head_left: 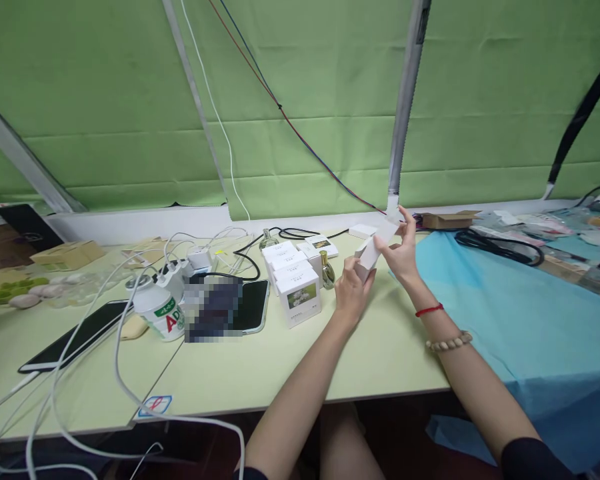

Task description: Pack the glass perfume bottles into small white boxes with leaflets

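Note:
Both my hands hold a white cardboard box point(373, 248) above the table, tilted up to the right. My left hand point(353, 292) is closed around its lower end. My right hand point(404, 248) grips the upper end, thumb on the near side and fingers at the top flap. Just left of my hands, several white boxes stand in a row; the nearest box point(301, 298) has a flower picture on its front. A small glass bottle with a gold cap point(327, 271) stands between that row and my left hand. Another glass bottle point(267, 240) stands behind the boxes.
Left of the boxes lie a phone point(253, 308), a white bottle with green and red print point(159, 312) and a dark tablet point(80, 335). White cables point(117, 360) loop over the front edge. A blue cloth point(480, 300) covers the right side, with a black cable coil point(500, 247).

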Demonstrator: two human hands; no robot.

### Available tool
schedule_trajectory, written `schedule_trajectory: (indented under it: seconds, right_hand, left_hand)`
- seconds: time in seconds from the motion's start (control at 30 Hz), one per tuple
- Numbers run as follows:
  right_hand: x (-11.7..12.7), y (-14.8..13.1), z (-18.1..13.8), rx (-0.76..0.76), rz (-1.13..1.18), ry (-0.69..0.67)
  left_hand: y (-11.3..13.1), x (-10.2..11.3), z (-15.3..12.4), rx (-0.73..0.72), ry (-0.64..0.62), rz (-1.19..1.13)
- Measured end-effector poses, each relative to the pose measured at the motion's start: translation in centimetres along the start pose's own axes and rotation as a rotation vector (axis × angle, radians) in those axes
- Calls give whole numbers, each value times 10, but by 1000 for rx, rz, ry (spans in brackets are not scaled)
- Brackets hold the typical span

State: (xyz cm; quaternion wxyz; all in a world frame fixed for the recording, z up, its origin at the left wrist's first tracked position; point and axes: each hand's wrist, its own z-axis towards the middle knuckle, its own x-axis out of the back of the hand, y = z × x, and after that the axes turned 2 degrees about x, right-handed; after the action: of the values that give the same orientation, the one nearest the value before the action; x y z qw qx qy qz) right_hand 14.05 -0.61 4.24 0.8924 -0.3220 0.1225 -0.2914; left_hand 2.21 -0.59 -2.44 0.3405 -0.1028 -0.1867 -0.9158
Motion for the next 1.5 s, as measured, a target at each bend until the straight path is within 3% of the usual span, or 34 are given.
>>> schedule_trajectory:
  seconds: [0.13, 0.4, 0.6, 0.77, 1.0, 1.27, 1.5]
  right_hand:
    - [-3, -8, -2, 74, -136, 16]
    - [-3, -8, -8, 184, -427, 27]
    - [-11, 9, -16, 131, -298, -54]
    - [-20, 17, -25, 125, -193, -210]
    - [-17, 14, -27, 232, -243, -228]
    - [-24, 13, -35, 288, -272, -196]
    - [-22, 7, -34, 287, -339, -207]
  left_hand:
    - [0, -1, 0, -12, -3, -44]
    - [0, 1, -1, 81, -145, -98]
    - [1, 5, 3, 249, -200, -358]
    - [1, 10, 12, 349, -74, -457]
    - [-6, 23, 27, 433, -180, -454]
    - [-8, 25, 27, 293, -151, -416]
    - [-14, 25, 25, 322, -212, -326]
